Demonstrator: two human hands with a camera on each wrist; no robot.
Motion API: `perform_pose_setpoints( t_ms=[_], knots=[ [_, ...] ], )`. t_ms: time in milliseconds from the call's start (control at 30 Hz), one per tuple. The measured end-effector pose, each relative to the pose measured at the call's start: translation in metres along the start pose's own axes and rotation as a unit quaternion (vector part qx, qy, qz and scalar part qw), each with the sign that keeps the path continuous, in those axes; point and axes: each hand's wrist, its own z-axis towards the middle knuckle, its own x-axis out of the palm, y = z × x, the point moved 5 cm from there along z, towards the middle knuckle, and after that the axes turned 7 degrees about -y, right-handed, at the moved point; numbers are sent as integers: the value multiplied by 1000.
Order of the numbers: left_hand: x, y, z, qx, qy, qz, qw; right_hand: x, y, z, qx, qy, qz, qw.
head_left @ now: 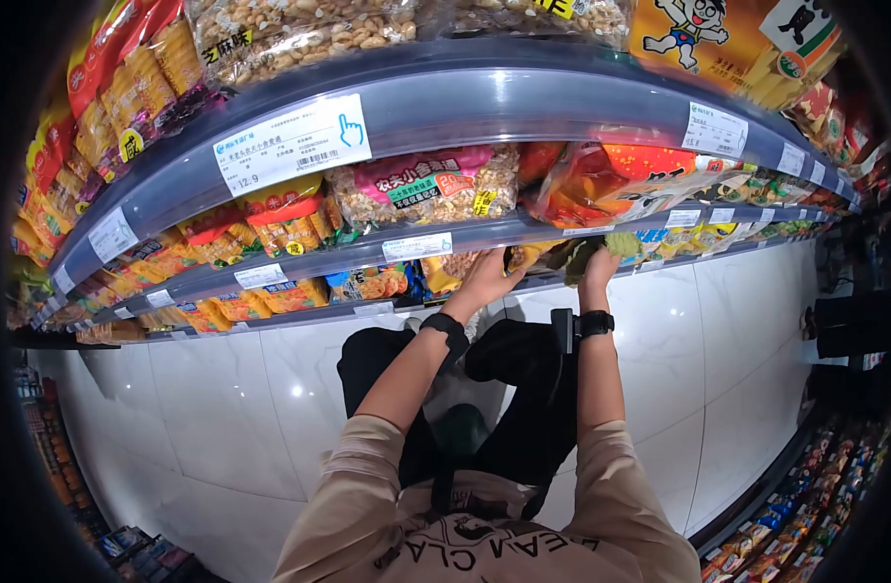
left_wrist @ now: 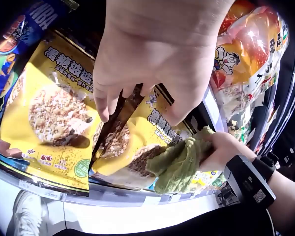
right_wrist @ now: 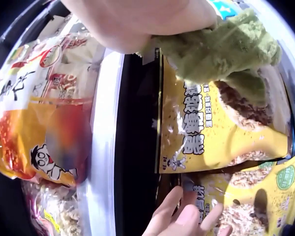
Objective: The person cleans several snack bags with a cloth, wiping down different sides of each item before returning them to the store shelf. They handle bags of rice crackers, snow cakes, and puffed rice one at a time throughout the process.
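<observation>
My right hand (head_left: 598,269) holds a crumpled green cloth (left_wrist: 179,164) against the front of a yellow snack bag (right_wrist: 196,123) on the lower shelf. The cloth covers part of the bag's printed picture. To its left, my left hand (left_wrist: 155,69) reaches down from above at the gap between that bag and a second yellow bag (left_wrist: 49,118). Its fingers (right_wrist: 169,201) look fairly straight and spread, close to the bags' top edges. The thumb lies over the bag on the right in the left wrist view. Each wrist wears a dark strapped device.
Above the hands, a shelf edge (head_left: 523,107) with price tags juts out, bearing bagged snacks. A red and orange snack bag (head_left: 611,185) and a puffed-rice bag (head_left: 426,185) stand on the shelf between. White tile floor (head_left: 271,428) lies below, around the person's dark-trousered legs.
</observation>
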Motion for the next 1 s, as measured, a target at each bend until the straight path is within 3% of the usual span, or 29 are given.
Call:
perform_pose_setpoints(
  t_ms=[33,167,333,400,567,633,700,767,833,900,1000],
  knots=[
    [1,-3,2,-14,18,3,1000,-1,0,5,-35,-15,7,999],
    [12,6,13,26,2,-33,999,-2,5,11,27,7,-39,999],
    [28,22,24,30,-8,-108,994,1,-10,20,20,12,-74,997],
    [30,25,26,37,2,-142,989,3,-10,22,-18,4,-100,995],
    [37,28,31,-4,38,-179,983,-3,-43,50,-32,15,-57,998],
    [41,26,31,6,10,-174,985,-2,-35,49,-49,21,-28,998],
    [39,26,33,17,-17,-169,985,-4,-41,48,72,54,-13,996],
    [40,29,37,-26,9,-282,959,-6,-40,50,95,50,-6,994],
    [33,21,34,-36,9,-233,972,-7,-36,45,120,46,0,992],
    [31,19,30,-46,9,-183,982,-9,-24,40,89,19,7,996],
    [29,3,13,68,-36,-27,997,-14,-16,27,155,-28,77,985]
  ],
)
